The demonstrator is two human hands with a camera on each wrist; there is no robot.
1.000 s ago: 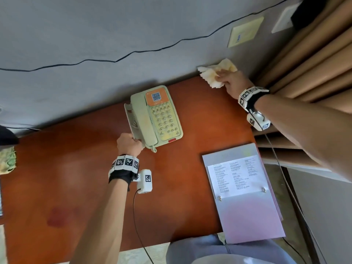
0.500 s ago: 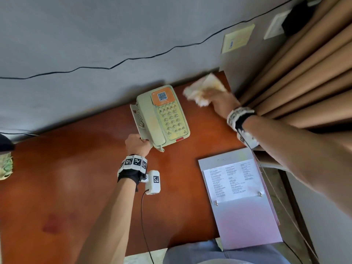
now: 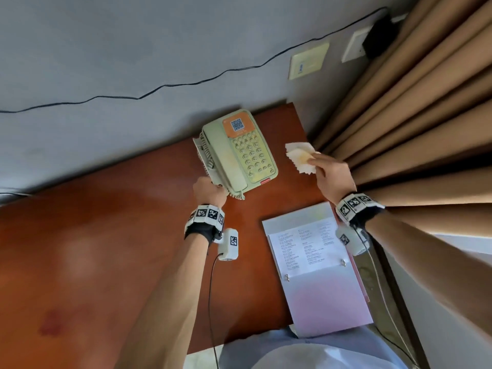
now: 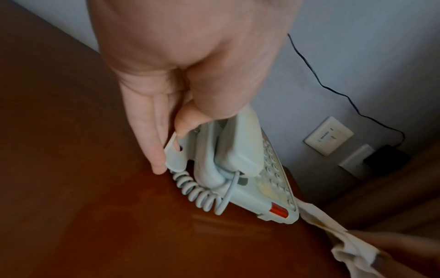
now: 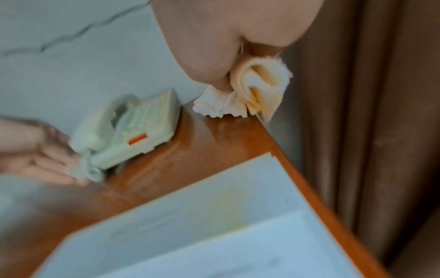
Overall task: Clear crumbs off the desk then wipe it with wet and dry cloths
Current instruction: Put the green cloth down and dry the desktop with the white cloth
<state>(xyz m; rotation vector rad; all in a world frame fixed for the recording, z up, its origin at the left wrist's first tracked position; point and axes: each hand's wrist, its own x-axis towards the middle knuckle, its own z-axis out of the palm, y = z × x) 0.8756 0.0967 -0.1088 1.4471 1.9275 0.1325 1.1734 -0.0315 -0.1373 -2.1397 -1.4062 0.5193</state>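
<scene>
A pale green desk phone stands at the back of the red-brown desk, near its right corner. My left hand grips the phone's near-left corner, thumb on top and fingers along the side by the coiled cord. Whether the phone lies flat is unclear. My right hand pinches a crumpled cream cloth on the desk, just right of the phone by the right edge. The right wrist view shows the cloth bunched under my fingers. I make out no crumbs.
An open white binder with a printed sheet lies at the front right, overhanging the near edge. Brown curtains hang close along the desk's right side. A grey wall with a black cable and sockets backs the desk.
My right hand has drawn the cloth from the back right corner to beside the phone. My left hand has shifted the phone toward the back right corner.
</scene>
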